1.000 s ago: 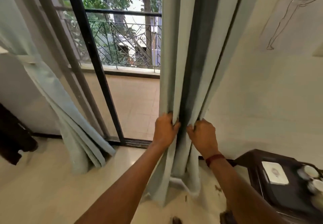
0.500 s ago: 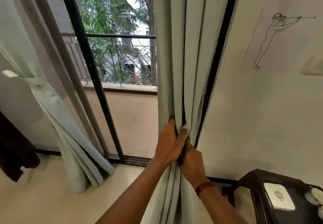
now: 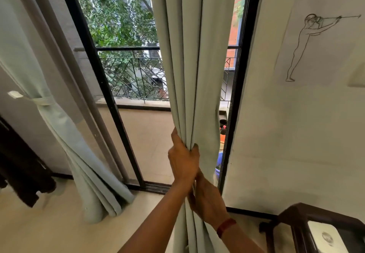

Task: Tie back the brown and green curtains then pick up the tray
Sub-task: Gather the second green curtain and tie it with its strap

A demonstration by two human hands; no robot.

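A pale green curtain [image 3: 189, 59] hangs in folds in front of the balcony door, right of centre. My left hand [image 3: 183, 161] grips its gathered folds at waist height, thumb on one side and fingers wrapped round the other. Just below, my right hand [image 3: 207, 201], with a red thread on the wrist, holds the same bunch from the right. A second pale green curtain [image 3: 59, 126] at the left is held by a fabric tieback [image 3: 42, 101]. A dark tray [image 3: 316, 231] sits on the side table at the bottom right, mostly cut off.
A black sliding door frame [image 3: 102, 94] opens onto a tiled balcony with a metal railing [image 3: 134, 74]. A white wall with a line drawing [image 3: 308, 43] is at the right. A dark cloth [image 3: 21, 173] hangs at the far left. A white device [image 3: 325, 237] lies on the tray.
Both hands came together and bunched the curtain's folds into one bundle. The bundle has shifted left, uncovering the right door edge, and the view has tilted upward.
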